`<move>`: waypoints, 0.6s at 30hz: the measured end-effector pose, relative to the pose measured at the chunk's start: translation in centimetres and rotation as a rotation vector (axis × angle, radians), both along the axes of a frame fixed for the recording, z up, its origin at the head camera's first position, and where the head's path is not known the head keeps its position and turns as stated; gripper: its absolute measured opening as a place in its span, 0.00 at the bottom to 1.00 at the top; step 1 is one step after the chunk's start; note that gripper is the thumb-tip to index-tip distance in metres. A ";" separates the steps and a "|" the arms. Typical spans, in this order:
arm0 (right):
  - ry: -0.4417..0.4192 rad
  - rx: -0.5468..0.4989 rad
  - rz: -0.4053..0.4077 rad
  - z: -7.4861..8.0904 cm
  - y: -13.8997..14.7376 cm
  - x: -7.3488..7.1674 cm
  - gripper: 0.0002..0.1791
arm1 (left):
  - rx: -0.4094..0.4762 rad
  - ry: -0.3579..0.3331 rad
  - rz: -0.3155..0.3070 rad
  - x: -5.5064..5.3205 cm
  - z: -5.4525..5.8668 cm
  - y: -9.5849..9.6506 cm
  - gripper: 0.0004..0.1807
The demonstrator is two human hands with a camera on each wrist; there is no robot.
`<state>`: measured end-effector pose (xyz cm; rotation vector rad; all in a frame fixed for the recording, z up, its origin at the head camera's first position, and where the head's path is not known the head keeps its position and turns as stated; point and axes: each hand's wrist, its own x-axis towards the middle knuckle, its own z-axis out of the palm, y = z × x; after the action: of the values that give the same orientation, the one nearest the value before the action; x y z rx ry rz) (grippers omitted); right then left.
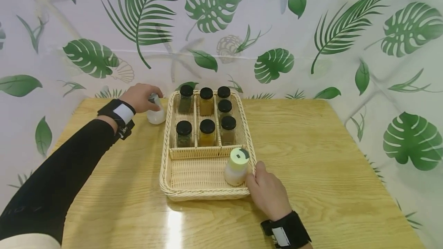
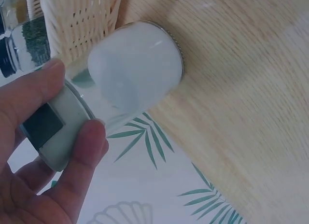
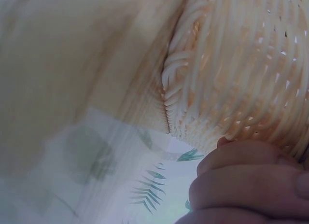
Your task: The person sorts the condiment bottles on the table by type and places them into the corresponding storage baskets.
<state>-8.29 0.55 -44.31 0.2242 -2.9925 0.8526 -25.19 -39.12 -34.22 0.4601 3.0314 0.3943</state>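
Note:
My left hand point(image 1: 141, 97) is at the back left of the table, just outside the basket. Its fingers and thumb pinch the pale lid point(image 2: 67, 127) of a clear shaker bottle point(image 2: 137, 64) with white contents. In the head view the bottle stands beside the basket's left wall. My right hand point(image 1: 269, 189) holds the woven basket point(image 1: 183, 193) at its front right corner, with curled fingers against the wicker in the right wrist view. In the basket's front compartment stands another shaker bottle point(image 1: 236, 174) with a yellow-green lid, close to the right hand.
Several black-lidded spice jars point(image 1: 207, 133) stand in the basket's three narrow rear compartments. A wicker divider point(image 1: 195, 152) separates these from the wide front compartment. The wooden table point(image 1: 294, 137) meets a leaf-patterned cloth point(image 1: 238, 14) at its back edge.

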 end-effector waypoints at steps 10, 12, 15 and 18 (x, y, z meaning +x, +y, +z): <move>-0.004 -0.005 -0.002 0.0 0.0 0.0 0.13 | -0.009 0.067 -0.045 1.7 1.3 -0.2 0.21; -0.005 -0.006 -0.003 0.0 0.1 0.0 0.13 | -0.010 0.093 -0.065 2.1 1.8 -0.2 0.22; -0.006 -0.005 0.003 0.0 0.1 0.0 0.12 | -0.011 0.125 -0.088 2.8 2.6 -0.2 0.22; -0.004 -0.005 0.009 0.0 0.0 0.0 0.12 | -0.010 0.149 -0.110 3.6 3.3 0.1 0.21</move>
<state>-8.31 0.58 -44.33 0.2356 -2.9951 0.8622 -21.57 -39.03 -30.87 0.6808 3.1289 0.3530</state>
